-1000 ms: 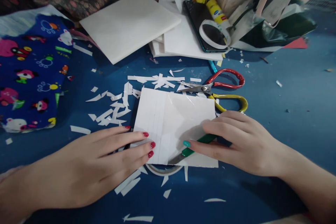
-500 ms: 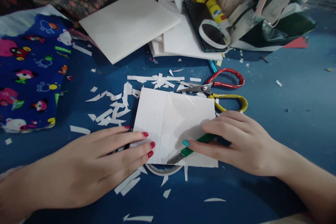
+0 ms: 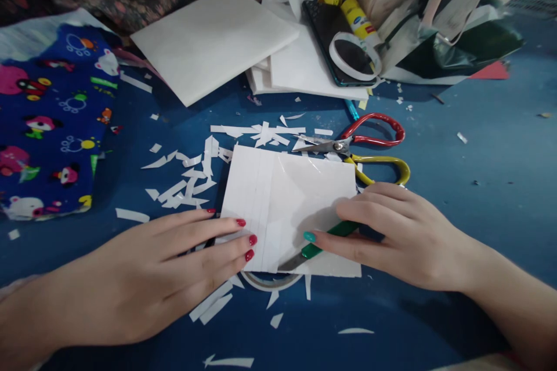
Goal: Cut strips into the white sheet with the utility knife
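A white folded piece of paper or card (image 3: 304,197) lies in the middle of the blue table, on top of a tape roll (image 3: 272,283) whose near rim peeks out below. Flat along the card's left edge rests my left hand (image 3: 143,272), fingers stretched out and tips on the paper. My right hand (image 3: 400,237) grips a green craft knife (image 3: 311,251), its thumb along the handle. The blade lies near the card's lower edge, by a lengthwise crease. Just behind the card lie scissors (image 3: 342,146) with one red and one yellow handle.
White paper scraps (image 3: 187,185) litter the table around the card. Patterned blue fabric (image 3: 56,127) lies at the left. Farther back are a white board (image 3: 217,40), a phone (image 3: 324,35) with a white tape ring (image 3: 354,57) on it, glue sticks (image 3: 359,17) and a bag (image 3: 470,40).
Almost nothing differs. My right hand and the green craft knife have shifted very slightly; my left hand and the card stay in place.
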Motion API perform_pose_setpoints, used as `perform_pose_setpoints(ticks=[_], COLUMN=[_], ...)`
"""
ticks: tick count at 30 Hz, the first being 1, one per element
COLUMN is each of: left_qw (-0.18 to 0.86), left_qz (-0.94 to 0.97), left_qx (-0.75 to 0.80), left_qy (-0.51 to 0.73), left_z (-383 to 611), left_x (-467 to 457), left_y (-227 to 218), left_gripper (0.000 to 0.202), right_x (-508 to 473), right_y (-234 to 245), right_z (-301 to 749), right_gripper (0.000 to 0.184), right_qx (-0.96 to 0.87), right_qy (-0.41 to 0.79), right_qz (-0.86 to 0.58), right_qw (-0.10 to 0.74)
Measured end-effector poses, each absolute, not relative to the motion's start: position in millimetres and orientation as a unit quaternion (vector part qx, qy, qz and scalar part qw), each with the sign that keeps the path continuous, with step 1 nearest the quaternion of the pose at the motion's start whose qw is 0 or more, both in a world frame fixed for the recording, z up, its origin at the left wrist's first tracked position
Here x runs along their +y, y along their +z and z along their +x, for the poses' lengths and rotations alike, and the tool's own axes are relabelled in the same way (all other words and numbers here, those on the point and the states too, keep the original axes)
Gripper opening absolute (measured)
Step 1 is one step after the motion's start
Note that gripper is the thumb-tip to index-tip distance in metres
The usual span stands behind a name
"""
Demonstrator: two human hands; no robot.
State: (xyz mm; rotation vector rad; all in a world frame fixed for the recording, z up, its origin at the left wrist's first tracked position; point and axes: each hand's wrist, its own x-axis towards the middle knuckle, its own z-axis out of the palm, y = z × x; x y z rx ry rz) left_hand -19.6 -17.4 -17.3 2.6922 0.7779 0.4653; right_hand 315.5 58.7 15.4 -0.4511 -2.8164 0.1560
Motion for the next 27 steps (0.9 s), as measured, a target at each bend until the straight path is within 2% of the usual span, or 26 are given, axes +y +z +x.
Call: perform_pose_setpoints(ticks=[7,20,27], left_qw=[0.155,0.149,0.140], left_qz=[0.937,0.940,0.938], left_qx=[0.271,0.266,0.271], left_qy=[0.157,0.156,0.164], left_z=[-20.4,-17.9,-18.4], left_x=[-17.7,-15.4,-15.5], left_y=[-17.5,-15.4,-15.9], left_gripper=[0.043,0.041,0.040], right_x=[59.8,58.7,59.4], right_y=[18.0,18.3,16.3], right_z=[316.8,313.4,320.0], right_gripper=[0.023,0.013,0.019], right_qx=[-0.979,-0.973,-0.973], right_qy=[0.053,0.067,0.065], right_qz=[-0.144,-0.159,-0.159], right_qw=[0.133,0.155,0.152])
